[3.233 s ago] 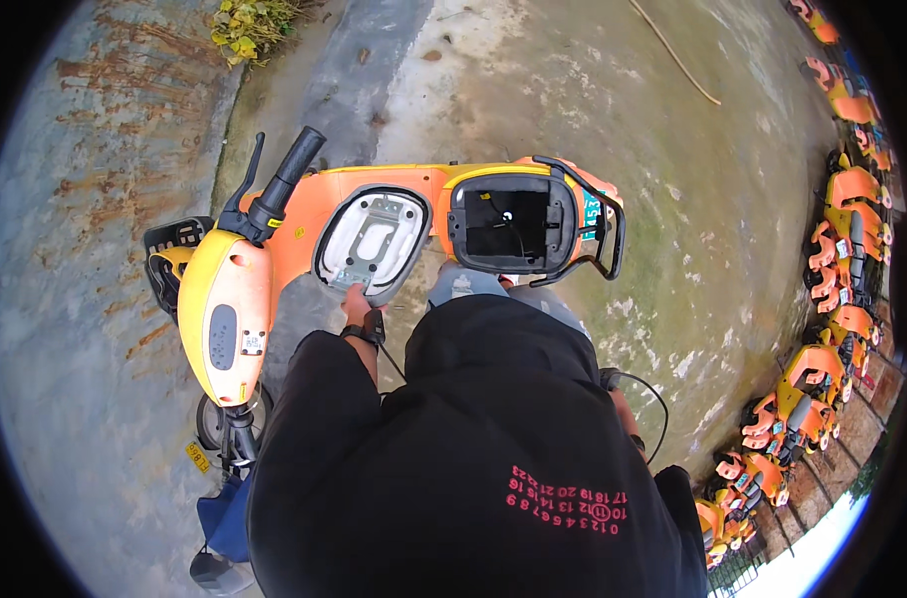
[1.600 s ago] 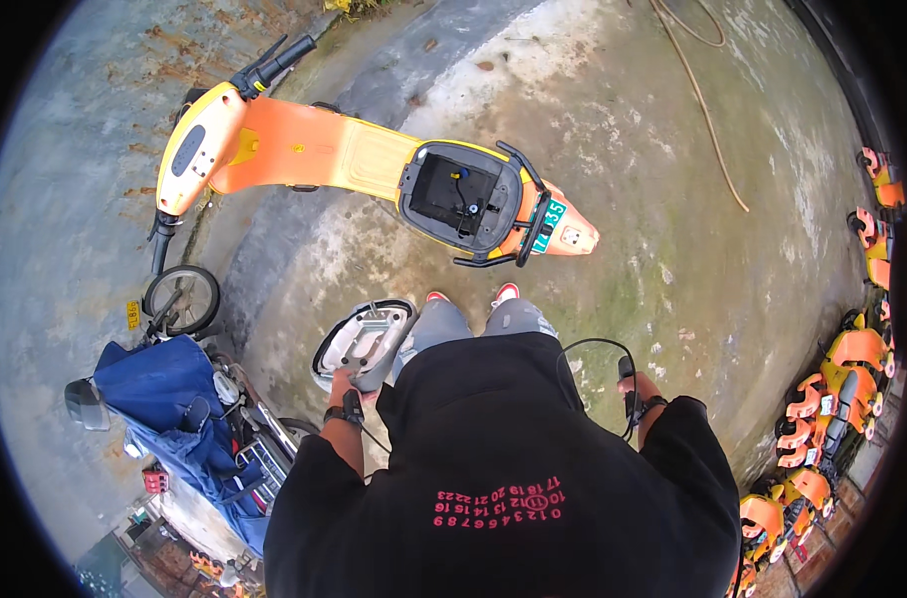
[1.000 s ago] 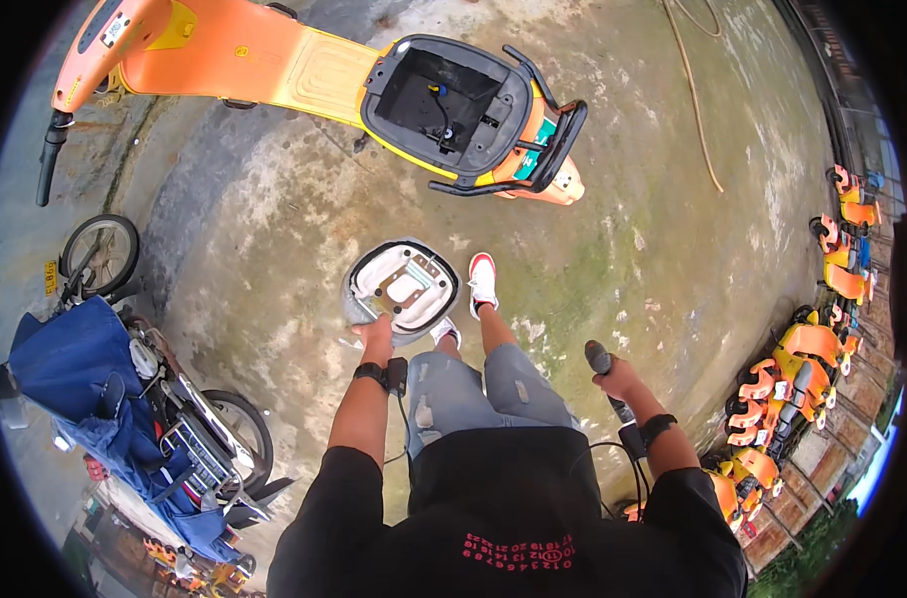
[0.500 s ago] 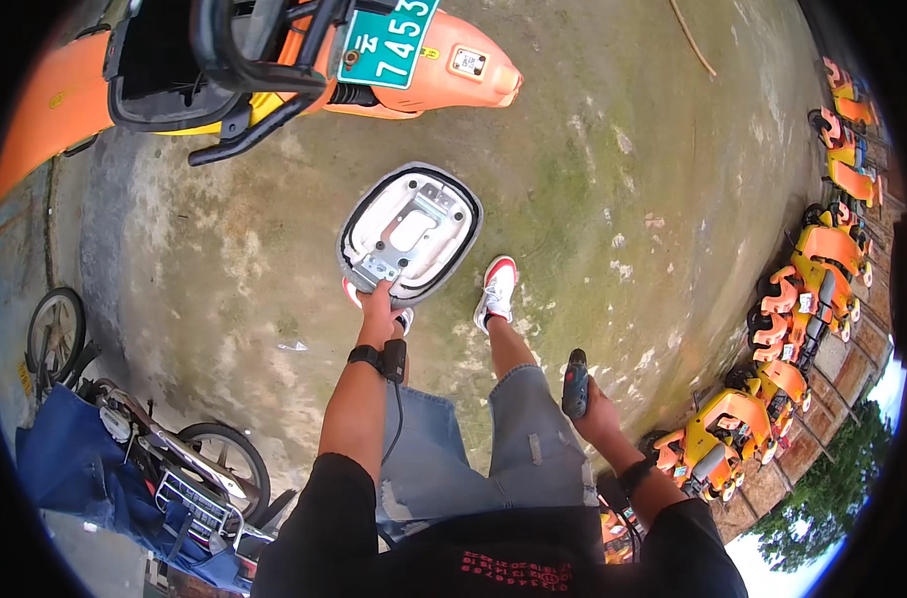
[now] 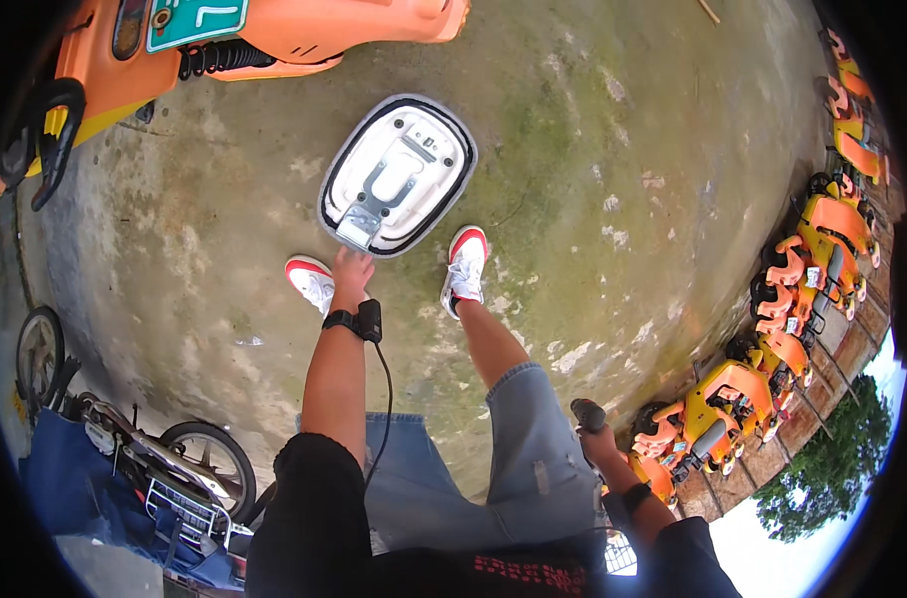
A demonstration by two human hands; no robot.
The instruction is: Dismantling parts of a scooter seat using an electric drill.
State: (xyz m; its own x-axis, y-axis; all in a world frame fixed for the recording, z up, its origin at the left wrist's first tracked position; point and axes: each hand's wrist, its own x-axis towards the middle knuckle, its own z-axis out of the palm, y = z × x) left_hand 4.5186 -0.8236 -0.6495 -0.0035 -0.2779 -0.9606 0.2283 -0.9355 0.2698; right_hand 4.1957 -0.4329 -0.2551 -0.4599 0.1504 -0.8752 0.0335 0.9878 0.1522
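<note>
My left hand [image 5: 352, 269] has its fingers at the near edge of an upturned scooter seat [image 5: 388, 169], closed on it. The seat shows a white underside, dark rim and metal latch plate; it is low over the concrete, and I cannot tell if it rests there. My right hand [image 5: 601, 444], low at the right, grips a dark handheld tool [image 5: 588, 417]. An orange and yellow scooter [image 5: 304, 30] stands at the upper left, with a black rail, coil spring and green plate. My two white and red shoes [image 5: 465, 264] are either side below the seat.
A long row of orange and yellow scooters [image 5: 832, 224] runs along the right. A motorbike [image 5: 189, 488] with blue cloth [image 5: 75, 478] and wheels stands at the lower left. Stained concrete ground [image 5: 623, 199] lies around me, with the end of a hose [image 5: 707, 12] at the top.
The seat has gone from beside my body to farther ahead, low over the ground. The scooter has shifted up and leftward in view. My right hand with the tool is lower in view.
</note>
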